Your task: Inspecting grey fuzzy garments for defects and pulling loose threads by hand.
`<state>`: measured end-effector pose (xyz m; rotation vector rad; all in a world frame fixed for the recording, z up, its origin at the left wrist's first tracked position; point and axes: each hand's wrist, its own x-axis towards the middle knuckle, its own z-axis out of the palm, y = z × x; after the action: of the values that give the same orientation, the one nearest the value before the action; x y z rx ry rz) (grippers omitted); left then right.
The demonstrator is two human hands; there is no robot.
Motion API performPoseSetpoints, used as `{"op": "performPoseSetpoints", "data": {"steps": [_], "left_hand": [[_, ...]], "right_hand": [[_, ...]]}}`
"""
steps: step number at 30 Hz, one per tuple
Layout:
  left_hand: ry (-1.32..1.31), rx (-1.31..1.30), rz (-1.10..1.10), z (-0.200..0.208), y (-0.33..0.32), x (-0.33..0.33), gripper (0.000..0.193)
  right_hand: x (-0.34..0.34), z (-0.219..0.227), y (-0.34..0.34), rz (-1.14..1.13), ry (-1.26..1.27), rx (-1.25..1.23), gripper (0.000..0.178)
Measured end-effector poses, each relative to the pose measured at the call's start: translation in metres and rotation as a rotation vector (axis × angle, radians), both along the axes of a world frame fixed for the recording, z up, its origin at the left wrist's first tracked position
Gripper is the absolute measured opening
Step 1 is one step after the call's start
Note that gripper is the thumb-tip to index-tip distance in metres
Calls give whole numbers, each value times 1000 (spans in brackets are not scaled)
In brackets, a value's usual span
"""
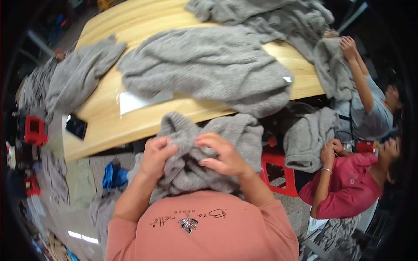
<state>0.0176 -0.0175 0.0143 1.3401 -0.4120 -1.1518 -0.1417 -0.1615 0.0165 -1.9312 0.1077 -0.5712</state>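
A grey knitted garment (237,132) lies bunched in my lap, against the table's near edge. My left hand (157,155) is closed, its thumb and fingers pinching the knit at the left of a raised fold. On the other side my right hand (221,155) is at the fabric with thumb and forefinger spread apart, a gap showing between them. The garment's lower folds sink into shadow under my hands, so its exact part is unclear.
Another grey knit piece (204,65) covers the middle of the wooden table (143,13). A white sheet (141,102) and a phone (76,126) lie toward the left. At right, a person in red (344,187) and another in light blue (370,108) handle grey knits. A red stool (285,178) stands nearby.
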Motion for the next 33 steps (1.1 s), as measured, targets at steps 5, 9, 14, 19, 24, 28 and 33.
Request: {"op": "performPoseSetpoints", "data": {"steps": [5,9,14,19,24,28,33], "left_hand": [[-297,50,-112,3,-1,-13,10],[-294,92,-162,5,5,-11,7],[-246,15,-166,-8,8,-21,7],[-285,59,-90,0,-3,-17,6],[-273,48,-187,-10,7,-19,6],[-58,-13,-109,-15,17,-16,7],[85,-10,-8,-14,13,0,12]], "right_hand": [[24,-27,22,62,8,55,12],[26,-34,35,-21,-50,110,7],[25,-26,50,-104,-182,-32,4],[21,-38,43,-131,-124,108,3],[22,-33,43,-67,-41,176,6],[23,-34,46,-67,-81,51,11],[-2,-21,20,-55,32,-338,37]]}}
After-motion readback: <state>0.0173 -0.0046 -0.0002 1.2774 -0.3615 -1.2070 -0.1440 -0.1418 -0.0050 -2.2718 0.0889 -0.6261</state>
